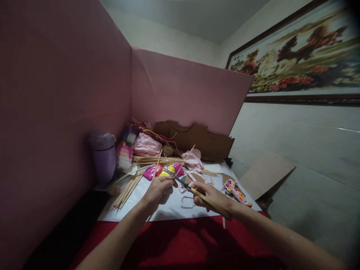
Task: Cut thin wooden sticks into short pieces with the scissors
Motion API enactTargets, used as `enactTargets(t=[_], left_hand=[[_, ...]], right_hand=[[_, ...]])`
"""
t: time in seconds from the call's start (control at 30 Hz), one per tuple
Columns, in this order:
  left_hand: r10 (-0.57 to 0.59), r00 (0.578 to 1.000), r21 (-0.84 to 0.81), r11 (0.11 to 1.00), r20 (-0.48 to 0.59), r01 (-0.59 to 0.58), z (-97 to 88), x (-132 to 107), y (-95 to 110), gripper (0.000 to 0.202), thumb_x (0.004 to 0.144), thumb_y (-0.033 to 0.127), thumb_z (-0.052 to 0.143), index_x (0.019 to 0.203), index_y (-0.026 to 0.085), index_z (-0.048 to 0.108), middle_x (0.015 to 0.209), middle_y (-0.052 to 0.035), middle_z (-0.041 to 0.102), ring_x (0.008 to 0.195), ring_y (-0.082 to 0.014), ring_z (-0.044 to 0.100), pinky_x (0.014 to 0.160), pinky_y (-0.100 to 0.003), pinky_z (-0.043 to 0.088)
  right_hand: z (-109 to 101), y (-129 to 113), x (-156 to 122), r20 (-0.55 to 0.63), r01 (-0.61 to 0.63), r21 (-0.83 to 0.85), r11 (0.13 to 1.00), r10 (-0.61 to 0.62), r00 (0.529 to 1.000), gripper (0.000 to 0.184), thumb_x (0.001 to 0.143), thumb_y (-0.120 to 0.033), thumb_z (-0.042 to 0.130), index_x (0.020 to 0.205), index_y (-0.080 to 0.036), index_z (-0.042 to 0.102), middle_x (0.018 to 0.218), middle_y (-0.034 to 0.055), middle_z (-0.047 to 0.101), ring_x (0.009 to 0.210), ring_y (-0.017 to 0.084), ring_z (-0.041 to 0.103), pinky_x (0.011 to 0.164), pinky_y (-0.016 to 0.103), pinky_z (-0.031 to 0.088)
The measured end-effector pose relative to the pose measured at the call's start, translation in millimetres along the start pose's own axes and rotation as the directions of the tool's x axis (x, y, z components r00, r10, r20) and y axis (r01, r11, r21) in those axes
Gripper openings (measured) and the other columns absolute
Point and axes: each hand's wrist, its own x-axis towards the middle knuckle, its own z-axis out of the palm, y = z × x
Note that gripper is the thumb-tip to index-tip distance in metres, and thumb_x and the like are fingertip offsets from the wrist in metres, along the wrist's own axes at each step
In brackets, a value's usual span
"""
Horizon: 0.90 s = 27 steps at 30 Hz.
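Observation:
My left hand [161, 189] is closed around thin wooden sticks. One stick [158, 162] rises from it, and a second stick [186, 159] slants up to the right from near its fingertips. My right hand [206, 194] grips a yellow-handled tool [209, 202] with narrow dark metal blades or jaws. Those reach across to my left fingertips, close to the slanted stick. Whether they touch the stick I cannot tell. Just behind lie pink, red and yellow packets [149, 172].
A bundle of sticks [128, 191] lies at left on the white tabletop [171, 212], near a purple lidded container [104, 161]. Further back are a twine ball [168, 150], pink cloth [147, 144] and torn cardboard [194, 138]. A flower-patterned glue gun-like object [236, 192] lies right.

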Motion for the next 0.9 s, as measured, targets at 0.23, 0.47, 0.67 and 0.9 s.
enactTargets(t=[0.23,0.47,0.67,0.9], left_hand=[[-0.006,1.000,0.024,1.000,-0.027,0.007,2.1,0.5,1.2,0.017,0.063,0.030,0.058,0.066,0.014,0.055,0.038,0.0105,0.029,0.031,-0.0014,0.014,0.032,-0.017,0.006],[0.021,0.999,0.043,0.999,-0.036,-0.020,-1.1,4.5,-3.4,0.016,0.064,0.030,0.057,0.068,0.014,0.054,0.037,0.0116,0.027,0.031,-0.0015,0.013,0.031,-0.016,0.007],[0.074,0.996,0.082,0.994,-0.045,-0.070,-6.3,7.1,-5.7,0.019,0.067,0.033,0.057,0.065,0.014,0.054,0.035,0.0113,0.027,0.030,-0.0018,0.014,0.030,-0.016,0.009],[0.126,0.991,0.209,0.971,-0.044,-0.114,-10.3,8.5,-8.8,0.020,0.073,0.033,0.053,0.067,0.015,0.057,0.039,0.0089,0.030,0.033,-0.0039,0.019,0.034,-0.018,0.012]], right_hand=[[-0.1,-0.3,0.9,-0.032,0.059,-0.047,0.997,-0.061,0.998,0.060,0.065,-0.070,0.058,0.093,-0.017,0.053,0.066,-0.0030,0.050,0.052,0.008,0.039,0.046,0.020,0.031],[7.2,1.4,5.0,-0.096,0.122,-0.112,0.986,-0.133,0.986,0.057,0.067,-0.068,0.057,0.089,-0.016,0.057,0.063,-0.0035,0.043,0.057,0.010,0.036,0.050,0.021,0.028],[14.4,0.3,7.1,-0.119,0.134,-0.091,0.987,-0.144,0.982,0.052,0.067,-0.066,0.059,0.081,-0.016,0.059,0.058,-0.0053,0.032,0.054,0.009,0.027,0.048,0.022,0.021],[13.6,0.7,5.8,-0.147,0.148,-0.087,0.985,-0.159,0.976,0.041,0.065,-0.056,0.067,0.071,-0.016,0.059,0.058,-0.0051,0.036,0.057,0.010,0.032,0.051,0.022,0.025]])
